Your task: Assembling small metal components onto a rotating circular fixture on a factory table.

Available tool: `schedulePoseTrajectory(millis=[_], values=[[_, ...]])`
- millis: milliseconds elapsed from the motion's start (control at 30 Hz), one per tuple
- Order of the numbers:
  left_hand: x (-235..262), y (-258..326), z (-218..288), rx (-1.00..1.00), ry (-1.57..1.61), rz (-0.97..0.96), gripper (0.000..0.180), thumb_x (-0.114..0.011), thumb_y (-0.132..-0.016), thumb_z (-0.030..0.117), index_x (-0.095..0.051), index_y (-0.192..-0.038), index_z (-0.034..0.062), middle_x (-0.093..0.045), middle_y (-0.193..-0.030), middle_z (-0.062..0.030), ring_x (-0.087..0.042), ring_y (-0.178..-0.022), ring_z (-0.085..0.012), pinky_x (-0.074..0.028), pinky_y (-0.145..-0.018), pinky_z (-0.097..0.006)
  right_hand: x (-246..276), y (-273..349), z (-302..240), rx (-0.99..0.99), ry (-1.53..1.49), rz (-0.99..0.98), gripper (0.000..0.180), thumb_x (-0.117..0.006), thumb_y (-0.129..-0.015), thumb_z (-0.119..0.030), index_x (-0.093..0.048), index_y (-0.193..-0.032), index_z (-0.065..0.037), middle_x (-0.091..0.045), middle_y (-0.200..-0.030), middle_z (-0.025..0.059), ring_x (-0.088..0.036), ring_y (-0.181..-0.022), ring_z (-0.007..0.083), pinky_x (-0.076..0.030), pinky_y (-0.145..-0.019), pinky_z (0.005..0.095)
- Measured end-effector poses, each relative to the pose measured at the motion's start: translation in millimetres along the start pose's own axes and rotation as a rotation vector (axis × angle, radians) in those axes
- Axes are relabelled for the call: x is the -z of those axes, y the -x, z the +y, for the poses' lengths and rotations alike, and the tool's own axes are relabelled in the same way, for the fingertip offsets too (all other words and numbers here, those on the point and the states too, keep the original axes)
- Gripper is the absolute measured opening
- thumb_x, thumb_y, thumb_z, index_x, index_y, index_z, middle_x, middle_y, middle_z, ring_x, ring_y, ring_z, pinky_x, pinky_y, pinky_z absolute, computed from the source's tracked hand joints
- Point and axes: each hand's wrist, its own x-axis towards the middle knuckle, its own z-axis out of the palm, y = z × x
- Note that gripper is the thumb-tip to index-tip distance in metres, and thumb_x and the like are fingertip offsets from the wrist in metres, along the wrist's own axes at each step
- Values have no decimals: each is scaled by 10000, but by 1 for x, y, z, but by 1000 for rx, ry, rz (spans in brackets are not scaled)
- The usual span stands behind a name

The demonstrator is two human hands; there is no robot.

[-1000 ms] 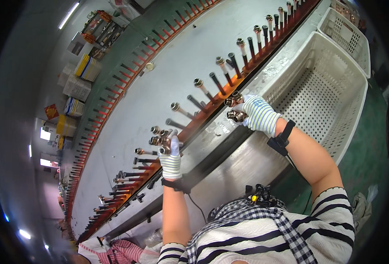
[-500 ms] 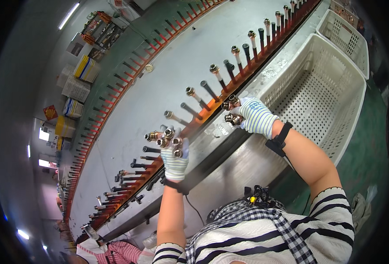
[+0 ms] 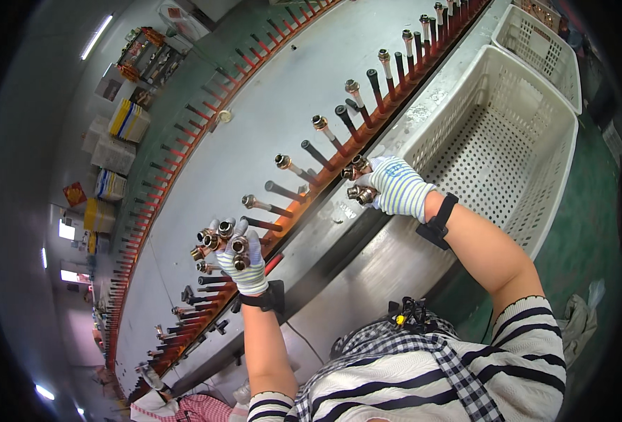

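White gloves with blue-green stripes (image 3: 400, 188), brass-coloured fittings (image 3: 221, 245), black wristbands (image 3: 437, 220), a white perforated crate (image 3: 508, 133), seemingly orange-red pegs (image 3: 304, 204).

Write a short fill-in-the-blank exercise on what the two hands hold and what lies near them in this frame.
1. Both hands wear striped ____.
2. The left hand holds a cluster of metal ____ above the pegs.
3. The right hand holds fittings beside a white perforated ____.
4. The pegs stand along the ____ edge of the grey round table.

Missing words: gloves; fittings; basket; orange
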Motion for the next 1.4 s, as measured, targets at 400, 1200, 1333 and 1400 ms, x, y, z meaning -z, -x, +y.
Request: schedulePoseTrajectory(millis=[400, 1200, 1333, 1400], values=[[-44, -30, 15, -366, -567, -711, 282, -760, -698, 323, -753, -921, 151, -672, -938, -79, -580, -924, -307, -407, -872, -461, 0, 1, -4, 35, 20, -9, 343, -753, -712, -196, -706, -1035, -91, -662, -984, 127, -623, -960, 317, -500, -866, 397], [-67, -28, 11, -375, -576, -610, 224, -781, -665, 255, -738, -846, 131, -679, -898, -60, -629, -850, -279, -456, -841, -430, -1, 0, 0, 27, 4, -24, 397, -756, -668, -128, -701, -1060, -104, -664, -994, 135, -621, -967, 323, -500, -864, 400], [-50, -22, 15, -470, -567, -383, 166, -771, -654, 205, -729, -799, 137, -661, -838, -40, -619, -814, -273, -468, -821, -454, -8, 1, 8, 61, -14, 36, 419, -765, -655, -123, -692, -1065, -85, -669, -983, 143, -636, -943, 325, -514, -836, 384], [-35, -24, 26, -481, -646, -317, 162, -772, -639, 189, -716, -785, 149, -662, -849, -37, -620, -833, -275, -468, -830, -462, -8, -2, 2, 49, -16, -31, 441, -772, -648, -122, -687, -1079, -82, -663, -997, 154, -640, -928, 324, -514, -832, 382]])
